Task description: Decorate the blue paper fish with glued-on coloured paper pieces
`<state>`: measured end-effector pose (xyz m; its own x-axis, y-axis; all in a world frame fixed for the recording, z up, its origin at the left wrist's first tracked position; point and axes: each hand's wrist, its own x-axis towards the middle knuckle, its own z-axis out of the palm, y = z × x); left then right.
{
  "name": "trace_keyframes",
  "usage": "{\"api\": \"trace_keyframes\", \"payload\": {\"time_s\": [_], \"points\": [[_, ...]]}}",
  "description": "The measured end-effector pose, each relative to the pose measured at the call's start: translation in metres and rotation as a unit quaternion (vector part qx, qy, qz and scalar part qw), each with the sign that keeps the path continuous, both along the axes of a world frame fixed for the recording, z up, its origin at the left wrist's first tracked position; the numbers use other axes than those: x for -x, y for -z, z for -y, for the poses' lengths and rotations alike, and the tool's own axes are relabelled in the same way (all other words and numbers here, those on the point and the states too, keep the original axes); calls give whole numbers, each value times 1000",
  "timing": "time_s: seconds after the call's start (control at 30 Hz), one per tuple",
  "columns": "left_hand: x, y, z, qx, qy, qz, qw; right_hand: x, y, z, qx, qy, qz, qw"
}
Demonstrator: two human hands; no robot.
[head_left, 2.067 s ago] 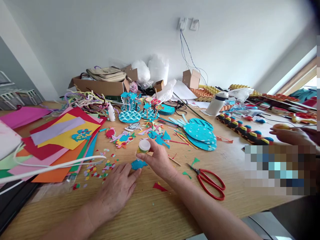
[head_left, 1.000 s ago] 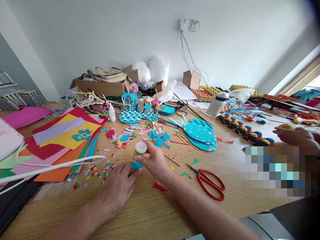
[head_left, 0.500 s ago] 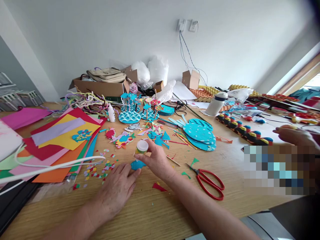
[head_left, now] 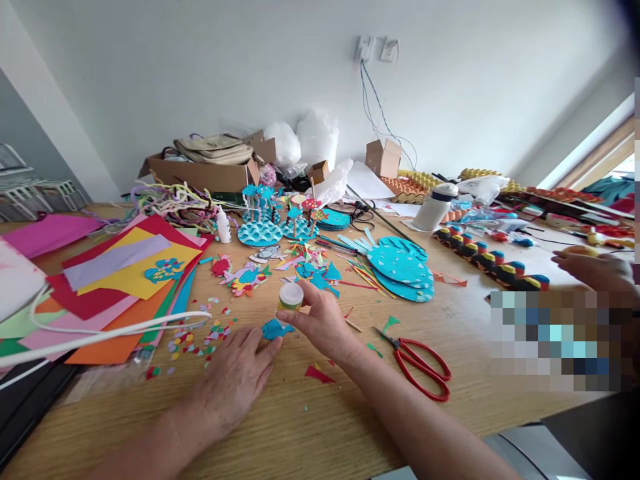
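My right hand [head_left: 324, 323] grips a small glue stick [head_left: 290, 296] with a white end, held upright just above a blue paper cut-out [head_left: 273, 329] on the wooden table [head_left: 320, 427]. My left hand [head_left: 233, 379] lies flat on the table with its fingers spread, the fingertips pressing the near edge of that blue cut-out. Small coloured paper bits [head_left: 200, 333] lie scattered to the left of my left hand.
Red scissors [head_left: 420, 363] lie right of my right hand. Coloured paper sheets [head_left: 115, 280] are stacked at left, blue paper discs [head_left: 400, 267] and fish models [head_left: 273, 220] behind. A cardboard box [head_left: 205, 170] stands at the back. Another person's hand [head_left: 595, 270] works at the right.
My right hand has shifted the glue stick slightly to the right and back over the blue cut-out. My left hand has stayed put on the table.
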<state>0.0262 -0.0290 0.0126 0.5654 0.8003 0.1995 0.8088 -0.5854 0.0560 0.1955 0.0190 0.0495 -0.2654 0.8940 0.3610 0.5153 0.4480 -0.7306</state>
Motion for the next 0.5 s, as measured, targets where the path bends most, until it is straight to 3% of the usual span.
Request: {"api": "trace_keyframes", "payload": {"time_s": [0.5], "points": [[0, 1, -1, 2, 7, -27, 1000, 2, 6, -1, 18, -22, -49, 998]]}}
